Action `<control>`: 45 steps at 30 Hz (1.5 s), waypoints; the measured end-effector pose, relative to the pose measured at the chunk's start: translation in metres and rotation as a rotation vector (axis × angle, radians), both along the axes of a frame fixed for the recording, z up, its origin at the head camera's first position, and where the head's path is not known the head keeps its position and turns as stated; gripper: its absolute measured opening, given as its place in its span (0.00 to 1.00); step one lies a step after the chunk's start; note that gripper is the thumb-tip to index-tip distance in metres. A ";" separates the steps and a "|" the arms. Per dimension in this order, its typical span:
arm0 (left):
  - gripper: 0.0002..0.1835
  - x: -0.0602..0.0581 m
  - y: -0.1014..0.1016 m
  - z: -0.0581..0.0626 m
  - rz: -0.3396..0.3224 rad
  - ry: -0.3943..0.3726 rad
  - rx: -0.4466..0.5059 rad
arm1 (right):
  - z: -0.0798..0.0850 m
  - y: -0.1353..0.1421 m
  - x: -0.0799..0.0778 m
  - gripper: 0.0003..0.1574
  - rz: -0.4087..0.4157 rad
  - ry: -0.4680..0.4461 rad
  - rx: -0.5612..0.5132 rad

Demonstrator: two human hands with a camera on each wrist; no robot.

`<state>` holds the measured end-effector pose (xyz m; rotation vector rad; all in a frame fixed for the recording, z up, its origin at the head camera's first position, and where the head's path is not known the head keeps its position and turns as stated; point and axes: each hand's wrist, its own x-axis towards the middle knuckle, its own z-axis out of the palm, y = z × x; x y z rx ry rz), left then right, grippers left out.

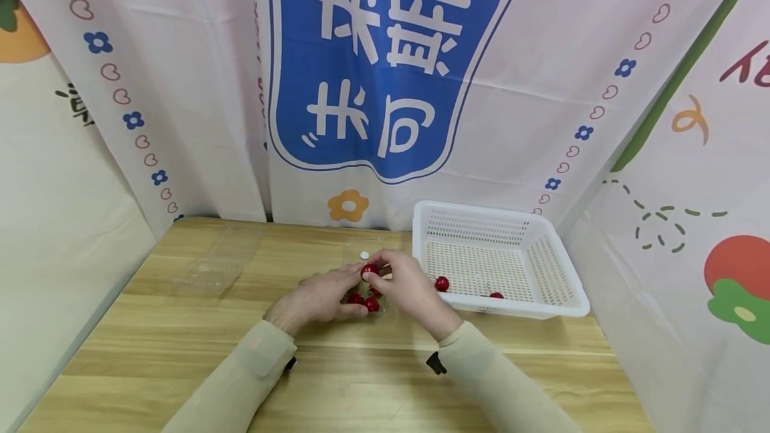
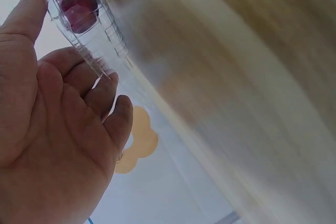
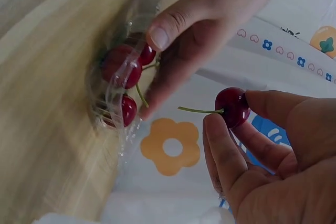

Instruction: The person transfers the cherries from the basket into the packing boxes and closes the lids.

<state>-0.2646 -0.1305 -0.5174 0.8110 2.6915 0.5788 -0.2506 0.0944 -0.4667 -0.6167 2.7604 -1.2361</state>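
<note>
My right hand (image 1: 410,286) pinches a dark red cherry (image 3: 231,106) between thumb and fingertips, its green stem pointing toward the left hand in the right wrist view. The cherry is held over a small clear plastic box (image 3: 118,135) on the table. Several cherries (image 3: 121,66) lie inside that box, some with stems showing. My left hand (image 1: 319,296) steadies the box from its left side, thumb at the near edge and fingers along the far side. In the left wrist view the fingertips (image 2: 123,106) curl against the plastic wall.
A white perforated basket (image 1: 574,293) stands right of the hands, with a cherry (image 1: 442,283) and part of another (image 1: 496,295) showing inside. Another clear plastic container (image 1: 219,262) lies at the back left of the wooden table (image 1: 373,379). Printed curtains (image 1: 198,119) enclose the table.
</note>
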 end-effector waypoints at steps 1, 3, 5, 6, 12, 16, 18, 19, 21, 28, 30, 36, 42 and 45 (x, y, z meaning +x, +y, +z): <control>0.50 0.001 0.000 0.001 0.003 0.000 0.002 | -0.002 -0.002 0.000 0.09 0.004 -0.004 0.001; 0.51 0.001 -0.002 0.002 0.010 -0.002 0.013 | -0.006 -0.006 0.000 0.09 0.011 -0.006 0.011; 0.51 0.002 -0.003 0.003 0.018 -0.008 0.020 | -0.010 -0.009 0.000 0.09 0.011 -0.003 0.032; 0.52 0.002 -0.004 0.003 0.022 -0.011 0.019 | -0.012 -0.010 0.001 0.10 0.007 -0.002 0.043; 0.53 0.002 -0.009 0.001 0.037 -0.022 -0.005 | -0.025 -0.019 0.001 0.11 -0.044 0.021 0.131; 0.52 0.002 -0.010 0.000 0.044 -0.025 0.009 | -0.031 -0.022 0.001 0.12 -0.071 0.017 0.176; 0.51 0.002 -0.011 -0.001 0.045 -0.030 0.015 | -0.033 -0.022 0.001 0.13 -0.079 0.008 0.184; 0.50 0.003 -0.011 -0.001 0.046 -0.032 0.016 | -0.034 -0.022 0.001 0.14 -0.082 0.006 0.186; 0.50 0.003 -0.012 0.000 0.050 -0.036 0.019 | -0.035 -0.023 0.001 0.15 -0.087 0.003 0.180; 0.51 0.004 -0.020 0.004 0.072 -0.040 0.005 | -0.036 -0.024 0.010 0.17 -0.070 0.126 0.277; 0.52 0.005 -0.023 0.005 0.070 -0.037 -0.010 | -0.037 -0.023 0.013 0.20 -0.065 0.167 0.321; 0.53 0.008 -0.033 0.007 0.057 -0.006 -0.050 | -0.043 -0.018 0.016 0.37 -0.022 0.190 0.443; 0.53 0.012 -0.044 0.014 0.020 0.039 -0.093 | -0.049 -0.012 0.013 0.53 0.052 0.155 0.486; 0.53 0.013 -0.046 0.015 0.006 0.060 -0.115 | -0.051 -0.011 0.012 0.59 0.074 0.131 0.500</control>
